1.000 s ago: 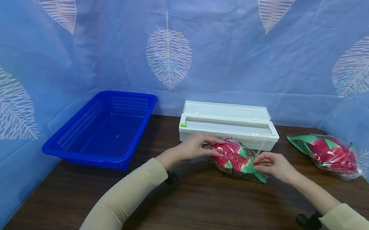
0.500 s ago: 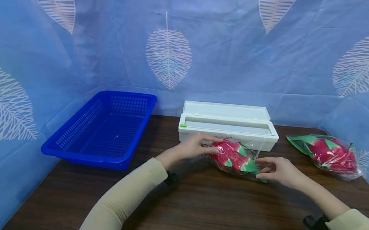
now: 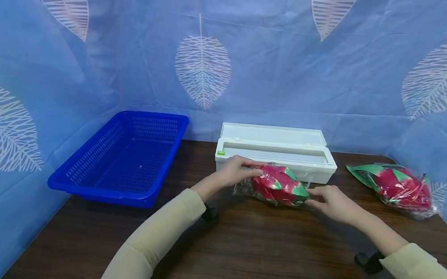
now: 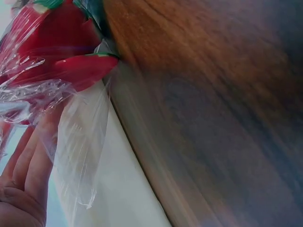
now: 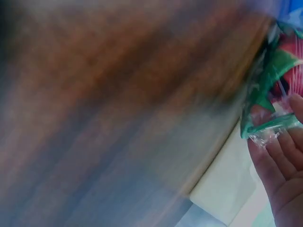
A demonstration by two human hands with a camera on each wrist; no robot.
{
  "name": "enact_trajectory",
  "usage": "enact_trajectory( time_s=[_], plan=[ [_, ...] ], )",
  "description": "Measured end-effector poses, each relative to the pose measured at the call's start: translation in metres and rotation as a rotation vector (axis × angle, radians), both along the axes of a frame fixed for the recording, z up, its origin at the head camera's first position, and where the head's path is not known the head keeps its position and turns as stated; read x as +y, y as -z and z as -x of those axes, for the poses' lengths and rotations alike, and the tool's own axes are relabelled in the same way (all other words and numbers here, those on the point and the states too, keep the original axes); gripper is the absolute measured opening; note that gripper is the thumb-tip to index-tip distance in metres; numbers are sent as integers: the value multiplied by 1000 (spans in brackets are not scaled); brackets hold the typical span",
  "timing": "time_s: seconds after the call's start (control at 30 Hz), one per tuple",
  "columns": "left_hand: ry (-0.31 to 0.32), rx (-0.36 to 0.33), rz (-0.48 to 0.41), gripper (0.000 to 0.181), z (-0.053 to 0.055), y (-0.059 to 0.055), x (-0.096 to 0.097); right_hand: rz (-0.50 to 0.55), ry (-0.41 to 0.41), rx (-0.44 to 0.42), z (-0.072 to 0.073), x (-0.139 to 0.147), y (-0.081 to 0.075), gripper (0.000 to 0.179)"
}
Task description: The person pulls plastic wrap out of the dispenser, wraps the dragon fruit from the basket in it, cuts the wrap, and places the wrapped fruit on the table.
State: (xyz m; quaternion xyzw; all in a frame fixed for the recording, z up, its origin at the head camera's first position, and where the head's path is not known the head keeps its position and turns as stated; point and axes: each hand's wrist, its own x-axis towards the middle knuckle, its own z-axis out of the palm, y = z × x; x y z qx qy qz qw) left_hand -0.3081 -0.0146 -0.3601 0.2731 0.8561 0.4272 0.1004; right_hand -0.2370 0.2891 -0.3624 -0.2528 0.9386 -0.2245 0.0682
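Observation:
A red toy dragon fruit (image 3: pixel 277 185) with green leaf tips, wrapped in clear cling film, is held in front of the white box. My left hand (image 3: pixel 233 173) grips its left end between thumb and fingers. In the left wrist view, loose film (image 4: pixel 83 156) hangs beside that hand (image 4: pixel 28 184). At the green-tipped right end, my right hand (image 3: pixel 332 203) pinches the film and leaf with thumb and fingertips. The right wrist view shows the crumpled film edge (image 5: pixel 265 135) against the fingers of this hand (image 5: pixel 284 175). Whether the fruit touches the table cannot be told.
Behind the fruit stands a long white cling film dispenser (image 3: pixel 275 166) with its lid up. A blue plastic basket (image 3: pixel 149 195) is at the left. Another wrapped dragon fruit (image 3: pixel 400 188) lies at the right on the dark wooden table (image 3: pixel 261 255).
The right hand drew slightly away to the right, then came back to the fruit's right end. The protruding green leaf tip is now hidden at the hand, and the fruit sits slightly higher.

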Motion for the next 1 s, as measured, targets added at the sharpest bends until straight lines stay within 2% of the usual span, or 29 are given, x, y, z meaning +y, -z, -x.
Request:
enact_trajectory(
  time_s=[0.07, 0.2, 0.3, 0.37, 0.5, 0.57, 0.63, 0.77, 0.83, 0.93, 1.0],
  plan=[
    [5, 7, 13, 38, 1, -2, 1, -1, -6, -24, 2, 1, -1, 38],
    [62, 6, 68, 43, 2, -8, -1, -15, -1, -56, 6, 4, -1, 39],
    [84, 17, 127, 52, -1, -13, -9, -20, 3, -72, 7, 6, 1, 40],
    [73, 83, 186, 58, -7, -16, -17, -20, 2, -76, 8, 7, 3, 41],
    [29, 284, 318, 63, -23, -15, -33, -12, -5, -69, 8, 9, 4, 41],
    [24, 350, 376, 59, -29, -11, -39, -12, -7, -68, 7, 10, 4, 42],
    [37, 372, 401, 44, -32, -7, -42, -13, -8, -67, 7, 9, 3, 42],
    [58, 442, 368, 11, -31, -6, -46, -17, -13, -75, 7, 8, 2, 43],
    [48, 480, 318, 6, -28, -7, -45, -19, -14, -80, 7, 8, 1, 43],
    [30, 451, 223, 9, -23, -6, -38, -19, -16, -87, 8, 9, 2, 43],
    [10, 398, 171, 10, -21, -5, -31, -16, -15, -87, 9, 9, 3, 44]
  ],
)
